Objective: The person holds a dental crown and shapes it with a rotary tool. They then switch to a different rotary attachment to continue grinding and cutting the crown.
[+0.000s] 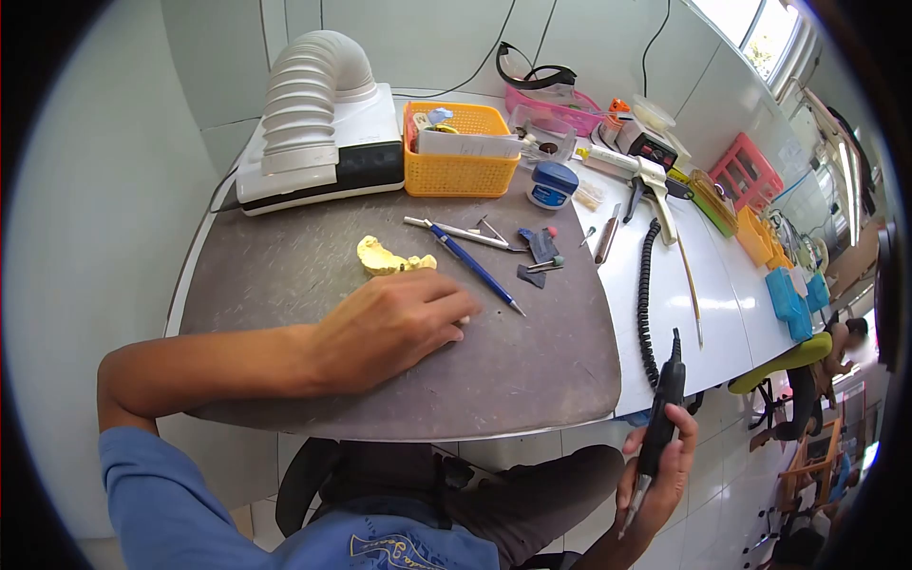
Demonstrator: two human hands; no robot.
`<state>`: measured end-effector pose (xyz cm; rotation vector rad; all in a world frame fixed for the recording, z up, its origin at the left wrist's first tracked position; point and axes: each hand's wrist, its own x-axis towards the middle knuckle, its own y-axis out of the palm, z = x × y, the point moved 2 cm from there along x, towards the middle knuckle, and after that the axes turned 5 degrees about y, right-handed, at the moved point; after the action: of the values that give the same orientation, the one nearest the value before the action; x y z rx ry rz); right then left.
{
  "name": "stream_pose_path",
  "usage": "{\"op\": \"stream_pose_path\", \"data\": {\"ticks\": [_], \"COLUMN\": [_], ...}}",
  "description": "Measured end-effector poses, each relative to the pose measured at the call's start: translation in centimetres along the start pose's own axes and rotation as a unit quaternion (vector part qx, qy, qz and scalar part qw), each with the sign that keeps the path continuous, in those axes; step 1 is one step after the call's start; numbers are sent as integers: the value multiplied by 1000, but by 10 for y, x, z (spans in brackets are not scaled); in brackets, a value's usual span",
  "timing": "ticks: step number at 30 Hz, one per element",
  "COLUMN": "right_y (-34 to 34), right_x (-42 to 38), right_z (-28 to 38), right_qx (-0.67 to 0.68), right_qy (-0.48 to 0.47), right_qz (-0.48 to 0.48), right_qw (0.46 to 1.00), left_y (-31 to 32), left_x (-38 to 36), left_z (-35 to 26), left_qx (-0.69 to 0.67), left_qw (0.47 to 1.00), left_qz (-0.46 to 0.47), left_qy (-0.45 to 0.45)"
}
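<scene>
My left hand [399, 318] rests low over the brown work mat [532, 380], its fingers bent around a small pale piece [464, 321] that shows only at the fingertips. Just beyond that hand lies a yellow dental cast [380, 256]. A blue pencil-like tool [475, 269] and a white-handled tool [456, 231] lie behind the fingers. My right hand [660, 465] is wrapped round a black handpiece [665, 408] in front of the table's edge, its metal tip pointing down. A coiled black cord [646, 304] lies on the white surface above it.
A white machine with a ribbed hose [309, 104] stands at the back left, beside a yellow basket [461, 176]. A blue-lidded jar [552, 185], dark scraps [541, 247] and a dispensing gun [651, 176] lie farther right. Another person [836, 351] is at the far right.
</scene>
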<state>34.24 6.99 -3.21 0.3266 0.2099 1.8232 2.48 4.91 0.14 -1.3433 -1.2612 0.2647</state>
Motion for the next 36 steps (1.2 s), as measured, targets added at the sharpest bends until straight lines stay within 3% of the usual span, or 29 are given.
{"op": "stream_pose_path", "data": {"ticks": [2, 5, 7, 9, 11, 12, 13, 14, 17, 18, 19, 20, 21, 23, 26, 27, 29, 32, 35, 36], "right_y": [-19, -44, -44, -43, -29, -24, -20, -10, 25, 33, 34, 38, 43, 52, 49, 52, 58, 59, 73, 71], "right_x": [-7, -22, -26, -25, -21, -21, -20, -18, -6, -1, 7, 17, 26, 39, 62, 67, 76, 81, 84, 90], "right_z": [-2, -5, 3, 10, 23, 25, 31, 47, 70, 71, 70, 65, 62, 57, 45, 45, 45, 48, 48, 41], "right_qx": [186, 254, 306, 129, 69, -72, -210, -297, -396, -387, -390, -322, -251, -215, -213, -215, -253, -313, -345, -326], "right_qy": [14, -13, 25, -63, -61, -143, -218, -156, -150, -148, -147, -113, -77, -32, 18, 21, 68, 51, 69, 50], "right_qz": [142, 230, 214, 243, 272, 116, -47, 0, 83, 103, 103, 155, 206, 154, 236, 236, 235, 225, 137, 154], "right_qw": [972, 939, 927, 959, 958, 980, 952, 942, 902, 904, 903, 927, 943, 964, 948, 947, 936, 921, 926, 931], "left_y": [-9, -6, 9, 25, 38, 44, 49, 54, 64, 65, 68, 68, 65, 65, 65, 66, 66, 65, 63, 66], "left_x": [-2, -14, -17, -14, -5, 1, 7, 13, 28, 33, 37, 40, 41, 40, 39, 38, 37, 39, 43, 43], "left_z": [-8, -31, -50, -68, -83, -90, -95, -97, -101, -100, -100, -100, -98, -92, -82, -80, -75, -73, -69, -69], "left_qx": [-22, -65, -128, -189, -264, -265, -291, -317, -396, -397, -467, -532, -533, -606, -579, -582, -574, -583, -569, -570], "left_qw": [999, 997, 990, 976, 956, 955, 951, 946, 914, 913, 880, 837, 836, 780, 804, 803, 815, 804, 799, 799], "left_qz": [-33, -21, 18, 54, 34, 32, 20, 8, -11, -13, 50, 114, 113, 152, 114, 113, 25, -12, 66, 66], "left_qy": [-20, 19, 56, 93, 126, 128, 101, 74, 88, 89, 73, 57, 56, -34, -67, -67, -77, -121, -182, -180]}}
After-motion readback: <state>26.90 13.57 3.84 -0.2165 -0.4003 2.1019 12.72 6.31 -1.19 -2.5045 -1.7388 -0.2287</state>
